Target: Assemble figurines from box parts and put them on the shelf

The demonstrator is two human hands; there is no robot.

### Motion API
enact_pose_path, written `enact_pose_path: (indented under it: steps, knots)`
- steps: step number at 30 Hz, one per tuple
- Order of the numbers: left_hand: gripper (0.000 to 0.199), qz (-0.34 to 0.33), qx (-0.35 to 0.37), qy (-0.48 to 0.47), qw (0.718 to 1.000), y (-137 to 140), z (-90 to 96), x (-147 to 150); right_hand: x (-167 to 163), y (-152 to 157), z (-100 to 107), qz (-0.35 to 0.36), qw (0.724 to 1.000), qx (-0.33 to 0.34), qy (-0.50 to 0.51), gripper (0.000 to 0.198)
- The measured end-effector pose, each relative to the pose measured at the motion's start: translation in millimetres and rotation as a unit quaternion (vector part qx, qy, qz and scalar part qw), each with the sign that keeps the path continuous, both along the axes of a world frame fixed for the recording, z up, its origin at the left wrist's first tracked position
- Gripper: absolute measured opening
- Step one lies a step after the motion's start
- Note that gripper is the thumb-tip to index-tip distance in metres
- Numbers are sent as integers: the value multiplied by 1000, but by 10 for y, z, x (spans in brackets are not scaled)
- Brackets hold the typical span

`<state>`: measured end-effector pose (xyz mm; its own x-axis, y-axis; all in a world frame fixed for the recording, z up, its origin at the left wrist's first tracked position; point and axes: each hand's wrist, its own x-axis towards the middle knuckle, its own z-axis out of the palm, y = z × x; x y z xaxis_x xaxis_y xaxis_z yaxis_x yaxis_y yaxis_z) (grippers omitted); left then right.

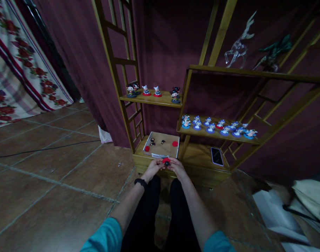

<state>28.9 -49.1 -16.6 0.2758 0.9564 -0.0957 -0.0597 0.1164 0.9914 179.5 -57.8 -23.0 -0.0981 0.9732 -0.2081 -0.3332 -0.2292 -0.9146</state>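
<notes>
Between my two hands, in front of the shelf's lower edge, is a small figurine (166, 162) with a red part and a dark part. The fingers of my left hand (155, 166) close on its left side, and those of my right hand (178, 167) on its right. Just beyond my hands lies a shallow cardboard box (164, 148). In it are several small dark pieces (163, 141), one red round piece (147, 148) at the left and a red disc (175, 144) at the right.
Figurines (157, 91) stand on the upper left shelf, and several purple and blue ones (210, 128) on the right shelf. A phone (217, 156) lies low at the right. Above stand a clear deer ornament (237, 49) and a dark green statue (272, 54). White boxes (274, 211) are on the floor.
</notes>
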Motion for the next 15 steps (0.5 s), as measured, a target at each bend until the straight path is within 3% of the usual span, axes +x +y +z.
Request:
enact_pose_path:
  steps: [10, 15]
  knots:
    - [27, 34, 24, -27, 999, 9, -44, -5, -3, -57, 67, -7, 999, 45, -12, 35]
    - [27, 37, 37, -39, 998, -1, -16, -7, -19, -28, -1, -7, 997, 80, 2, 35]
